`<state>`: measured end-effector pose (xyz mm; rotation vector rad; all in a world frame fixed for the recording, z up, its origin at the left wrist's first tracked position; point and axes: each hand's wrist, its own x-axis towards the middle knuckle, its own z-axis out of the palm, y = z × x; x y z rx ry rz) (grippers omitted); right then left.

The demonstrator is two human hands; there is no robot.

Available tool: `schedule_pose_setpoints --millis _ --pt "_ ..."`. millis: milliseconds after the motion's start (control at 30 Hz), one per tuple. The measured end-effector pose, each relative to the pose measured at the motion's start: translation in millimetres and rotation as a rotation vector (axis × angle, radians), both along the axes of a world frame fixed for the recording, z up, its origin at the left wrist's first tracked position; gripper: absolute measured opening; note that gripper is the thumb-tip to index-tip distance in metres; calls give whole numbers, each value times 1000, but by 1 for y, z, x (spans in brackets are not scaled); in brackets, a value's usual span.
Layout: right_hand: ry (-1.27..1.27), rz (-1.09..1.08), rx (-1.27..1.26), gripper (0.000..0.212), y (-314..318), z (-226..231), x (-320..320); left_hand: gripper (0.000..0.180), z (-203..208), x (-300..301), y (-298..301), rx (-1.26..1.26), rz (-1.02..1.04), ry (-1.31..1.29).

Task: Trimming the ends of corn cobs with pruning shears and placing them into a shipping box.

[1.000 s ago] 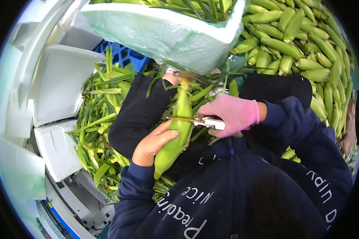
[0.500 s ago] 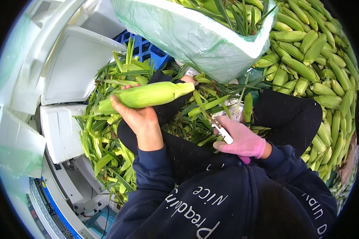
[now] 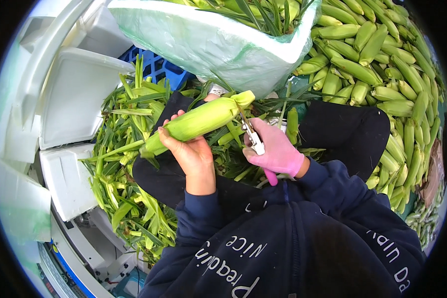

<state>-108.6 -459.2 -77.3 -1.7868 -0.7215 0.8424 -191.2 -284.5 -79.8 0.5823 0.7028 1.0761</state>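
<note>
My bare left hand is wrapped around an ear of corn in its pale green husk, tilted with its stalk end up to the right. My right hand, in a pink glove, grips pruning shears with white metal near the pivot and a pink handle end showing below the palm. The dark blades reach up to the ear's stalk end; I cannot tell whether they close on it. Under both hands, stripped husks and leaves lie between my legs.
Ahead stands a white foam box lined with green plastic, holding corn and leaves. Heaped unhusked ears fill the right side. To the left are a husk pile, white foam boxes and a blue plastic crate.
The ear has tilted, its stalk end higher and nearer the shears. My right hand has come left and up, bringing the blades to the stalk end. The whole view has shifted slightly.
</note>
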Motion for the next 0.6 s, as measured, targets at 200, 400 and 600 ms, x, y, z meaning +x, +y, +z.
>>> schedule_pose_setpoints --millis 200,400,600 --pt "258 751 219 33 -31 27 -12 49 -4 -17 28 -771 -941 -671" --pt "699 752 350 43 -48 24 7 66 11 -49 45 -183 -1231 -772" --pt "696 291 582 31 -23 32 0 80 -1 -117 7 -674 -978 -135"
